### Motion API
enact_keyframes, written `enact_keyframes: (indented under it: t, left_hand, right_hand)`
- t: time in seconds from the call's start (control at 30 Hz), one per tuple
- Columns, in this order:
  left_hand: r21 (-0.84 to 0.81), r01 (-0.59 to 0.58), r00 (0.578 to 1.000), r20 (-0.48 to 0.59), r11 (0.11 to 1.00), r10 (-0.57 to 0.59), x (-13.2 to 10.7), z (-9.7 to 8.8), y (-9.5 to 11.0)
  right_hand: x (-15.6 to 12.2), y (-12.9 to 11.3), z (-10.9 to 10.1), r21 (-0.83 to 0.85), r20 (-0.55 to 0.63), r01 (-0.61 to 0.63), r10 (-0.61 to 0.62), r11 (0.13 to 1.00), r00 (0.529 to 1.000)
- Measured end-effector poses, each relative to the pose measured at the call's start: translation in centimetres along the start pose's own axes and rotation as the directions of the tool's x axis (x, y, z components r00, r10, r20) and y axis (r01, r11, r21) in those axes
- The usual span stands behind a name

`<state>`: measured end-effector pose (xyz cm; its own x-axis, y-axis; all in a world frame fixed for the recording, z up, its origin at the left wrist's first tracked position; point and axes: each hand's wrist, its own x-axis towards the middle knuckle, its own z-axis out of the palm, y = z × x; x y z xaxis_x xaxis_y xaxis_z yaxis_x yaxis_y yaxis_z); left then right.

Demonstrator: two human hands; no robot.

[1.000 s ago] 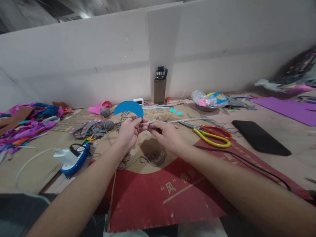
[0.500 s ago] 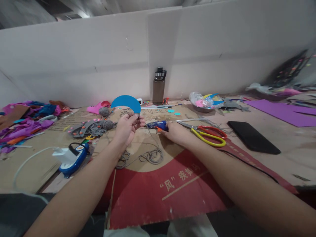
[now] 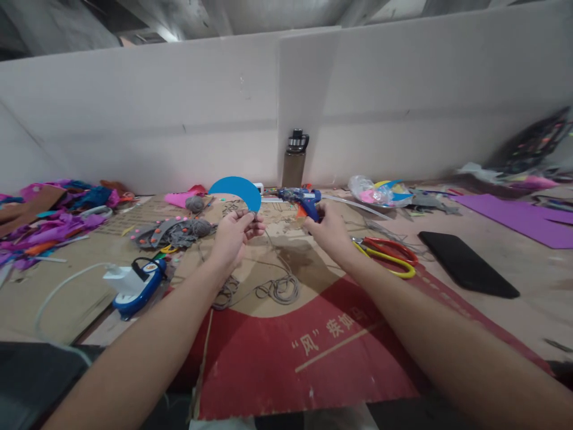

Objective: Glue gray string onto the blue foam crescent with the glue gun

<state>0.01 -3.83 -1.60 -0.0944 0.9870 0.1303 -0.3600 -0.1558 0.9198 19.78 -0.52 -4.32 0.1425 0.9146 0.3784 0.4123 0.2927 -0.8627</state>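
Note:
Between the thumb and fingers of my left hand (image 3: 237, 236) is one tip of a blue crescent-shaped piece (image 3: 237, 190), held up above the cardboard. A grey cord (image 3: 280, 285) runs down from near these fingers and lies in loose coils below. My right hand (image 3: 330, 230) is closed around the handle of a blue glue gun (image 3: 308, 203) with an orange trigger. The glue gun is raised, its nozzle pointing left toward the crescent but apart from it. A long pale glue stick (image 3: 358, 205) trails from its back.
Red-and-yellow-handled scissors (image 3: 391, 257) lie beside my right forearm, with a black phone (image 3: 468, 263) farther right. A power strip (image 3: 141, 289) sits at left, near grey yarn pieces (image 3: 174, 230). A bottle (image 3: 294, 161) and a bowl of wrapped bits (image 3: 380, 191) stand at the back.
My right hand has lifted the glue gun off the cardboard, up and slightly right. My left hand stays nearly in place with the blue crescent. The view has shifted a little.

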Motion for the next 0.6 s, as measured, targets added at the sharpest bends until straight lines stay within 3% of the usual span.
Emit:
enact_keyframes:
  t: [0.1, 0.2, 0.43, 0.6]
  left_hand:
    - [-0.001, 0.001, 1.0, -0.017, 1.0, -0.001, 0.3, -0.3, -0.1]
    - [-0.002, -0.003, 1.0, -0.027, 1.0, 0.003, 0.4, -0.5, -0.2]
    - [0.015, 0.0, 0.999, -0.042, 1.0, 0.001, 0.6, -0.8, -0.4]
    - [0.034, 0.017, 0.998, -0.055, 0.999, -0.015, 0.7, -0.9, -0.9]
  right_hand:
    - [0.2, 0.1, -0.1, 0.208, 0.213, -0.215, 0.17, 0.954, 0.962]
    - [0.1, 0.2, -0.2, 0.262, 0.354, -0.327, 0.224, 0.908, 0.908]
    - [-0.3, -0.4, 0.0, 0.371, 0.274, -0.383, 0.294, 0.846, 0.915]
    - [-1.0, -1.3, 0.3, 0.516, 0.317, -0.367, 0.226, 0.774, 0.921]
